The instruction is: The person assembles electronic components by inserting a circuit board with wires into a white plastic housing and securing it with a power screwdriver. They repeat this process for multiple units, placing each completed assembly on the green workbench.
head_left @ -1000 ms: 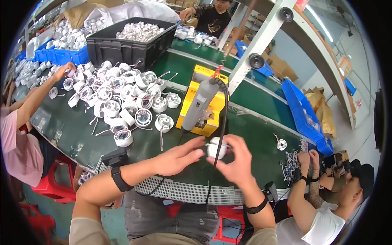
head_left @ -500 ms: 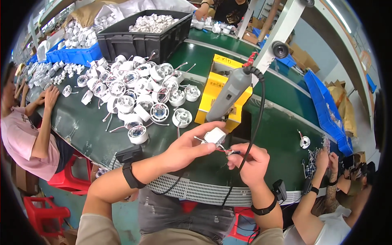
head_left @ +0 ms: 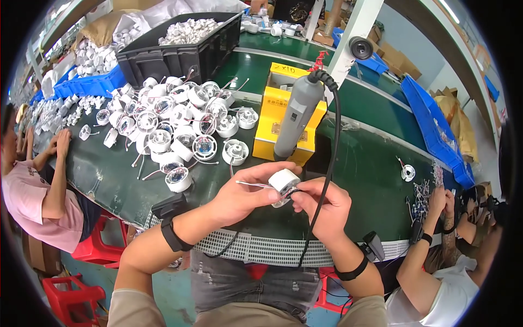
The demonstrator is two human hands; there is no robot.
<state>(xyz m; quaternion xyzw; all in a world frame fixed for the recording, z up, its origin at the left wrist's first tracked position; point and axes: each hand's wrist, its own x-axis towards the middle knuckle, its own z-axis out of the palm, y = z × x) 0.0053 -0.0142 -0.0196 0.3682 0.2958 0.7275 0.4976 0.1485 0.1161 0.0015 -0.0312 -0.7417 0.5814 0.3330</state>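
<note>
Between thumb and fingers, my left hand (head_left: 245,192) is closed on a white round plastic housing (head_left: 284,179) with thin wires coming out beside the thumb. My right hand (head_left: 328,206) pinches a small dark wired part (head_left: 293,192) against the housing's lower right side; the fingertips partly hide it. Just beyond my hands, a grey power screwdriver (head_left: 303,111) with a black cable leans in a yellow holder (head_left: 279,126). Left of it lies a heap of similar white housings (head_left: 163,117), several showing round circuit boards and loose wires.
A black crate (head_left: 169,62) of small white pieces and a blue bin (head_left: 92,82) stand behind the heap. The screwdriver's cable (head_left: 336,125) hangs across my right hand. A single housing (head_left: 407,172) lies at right. People work on both sides. White perforated edging (head_left: 272,252) borders the green bench.
My right hand has brought the small wired part leftward against the housing, which has turned in my left hand. The view has shifted slightly.
</note>
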